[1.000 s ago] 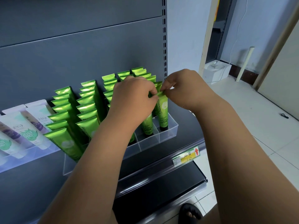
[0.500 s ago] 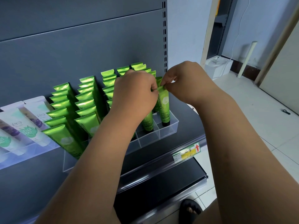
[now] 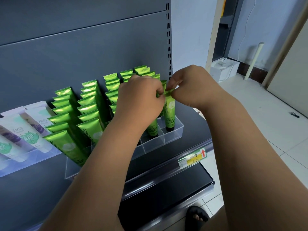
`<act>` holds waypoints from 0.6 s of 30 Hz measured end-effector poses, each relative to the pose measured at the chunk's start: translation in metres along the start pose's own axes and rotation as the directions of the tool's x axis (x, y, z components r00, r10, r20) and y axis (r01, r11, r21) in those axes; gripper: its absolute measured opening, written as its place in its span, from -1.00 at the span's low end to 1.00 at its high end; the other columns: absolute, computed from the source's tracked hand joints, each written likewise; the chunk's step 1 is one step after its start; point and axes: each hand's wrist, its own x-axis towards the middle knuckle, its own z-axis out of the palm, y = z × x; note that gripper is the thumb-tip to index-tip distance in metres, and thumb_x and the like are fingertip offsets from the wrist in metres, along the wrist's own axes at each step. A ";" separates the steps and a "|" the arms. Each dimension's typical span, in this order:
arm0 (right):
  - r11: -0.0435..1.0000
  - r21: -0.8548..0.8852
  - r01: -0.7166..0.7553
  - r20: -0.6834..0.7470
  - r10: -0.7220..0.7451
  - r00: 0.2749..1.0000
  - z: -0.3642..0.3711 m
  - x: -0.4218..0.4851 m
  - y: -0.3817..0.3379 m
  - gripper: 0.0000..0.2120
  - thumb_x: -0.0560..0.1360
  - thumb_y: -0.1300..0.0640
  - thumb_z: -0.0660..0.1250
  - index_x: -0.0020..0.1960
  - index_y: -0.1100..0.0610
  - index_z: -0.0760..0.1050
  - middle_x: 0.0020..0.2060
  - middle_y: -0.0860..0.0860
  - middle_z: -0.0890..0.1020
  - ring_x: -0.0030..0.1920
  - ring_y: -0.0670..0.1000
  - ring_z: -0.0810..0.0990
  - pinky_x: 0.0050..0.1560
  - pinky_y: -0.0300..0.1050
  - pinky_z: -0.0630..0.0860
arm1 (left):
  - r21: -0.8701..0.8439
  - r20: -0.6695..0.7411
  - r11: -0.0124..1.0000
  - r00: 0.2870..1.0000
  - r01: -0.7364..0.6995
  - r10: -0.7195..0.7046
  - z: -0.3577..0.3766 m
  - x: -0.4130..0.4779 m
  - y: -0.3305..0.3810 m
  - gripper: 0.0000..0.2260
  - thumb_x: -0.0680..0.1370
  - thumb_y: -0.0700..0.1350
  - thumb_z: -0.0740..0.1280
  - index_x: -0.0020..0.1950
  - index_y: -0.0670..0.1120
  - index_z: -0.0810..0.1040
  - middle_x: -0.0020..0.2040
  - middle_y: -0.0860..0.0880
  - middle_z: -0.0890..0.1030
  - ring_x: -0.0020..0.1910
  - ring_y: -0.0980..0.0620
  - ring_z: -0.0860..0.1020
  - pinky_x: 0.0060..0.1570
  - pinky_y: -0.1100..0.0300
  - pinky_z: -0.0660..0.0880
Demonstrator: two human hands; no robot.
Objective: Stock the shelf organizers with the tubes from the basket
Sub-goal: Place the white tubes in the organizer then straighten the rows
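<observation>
A clear plastic organizer (image 3: pixel 173 135) sits on the dark shelf, its rows filled with upright green tubes (image 3: pixel 86 104). One green tube (image 3: pixel 169 112) stands cap-down in the rightmost row. Both hands pinch its flat top crimp: my left hand (image 3: pixel 140 99) from the left, my right hand (image 3: pixel 188 85) from the right. A second green tube (image 3: pixel 152 129) stands just left of it, partly hidden by my left wrist. The basket is out of view.
White and purple tubes (image 3: pixel 21 130) fill another clear organizer at the left. A yellow price label (image 3: pixel 193 158) sits on the shelf's front rail. A lower dark shelf (image 3: pixel 166 194) juts out below. A sandalled foot (image 3: pixel 196 215) stands on the tiled floor.
Both hands stay pinched on the top of the same tube, which leans slightly more upright in its slot. The camera has shifted a little.
</observation>
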 end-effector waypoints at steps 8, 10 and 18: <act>0.999 0.026 0.025 0.010 -0.025 1.000 0.000 -0.001 -0.004 -0.68 0.39 0.31 0.34 -0.07 -0.03 0.74 -0.12 -0.12 0.72 -0.02 -0.08 0.64 0.06 -0.07 0.63 | 0.018 0.015 1.000 1.000 0.003 -0.003 0.001 -0.002 0.003 -0.92 0.53 -0.04 0.41 -0.03 0.08 0.70 -0.10 0.08 0.65 0.06 -0.10 0.51 0.05 -0.10 0.50; 0.999 0.019 0.042 0.020 -0.042 0.999 0.001 -0.001 -0.005 -0.67 0.39 0.32 0.34 -0.05 -0.03 0.74 -0.12 -0.12 0.73 -0.01 -0.07 0.64 0.07 -0.07 0.63 | 0.018 0.010 1.000 1.000 0.004 -0.004 0.001 -0.002 0.003 -0.91 0.53 -0.05 0.40 -0.03 0.07 0.70 -0.10 0.08 0.65 0.04 -0.09 0.51 0.04 -0.10 0.50; 0.999 0.007 0.048 0.024 -0.048 0.999 0.003 0.000 -0.005 -0.67 0.40 0.32 0.34 -0.05 -0.04 0.74 -0.11 -0.14 0.72 -0.03 -0.07 0.63 0.02 -0.15 0.60 | 0.028 -0.003 1.000 1.000 0.003 -0.003 0.002 -0.003 0.004 -0.91 0.53 -0.03 0.39 -0.04 0.05 0.69 -0.11 0.07 0.64 0.03 -0.10 0.52 0.04 -0.08 0.49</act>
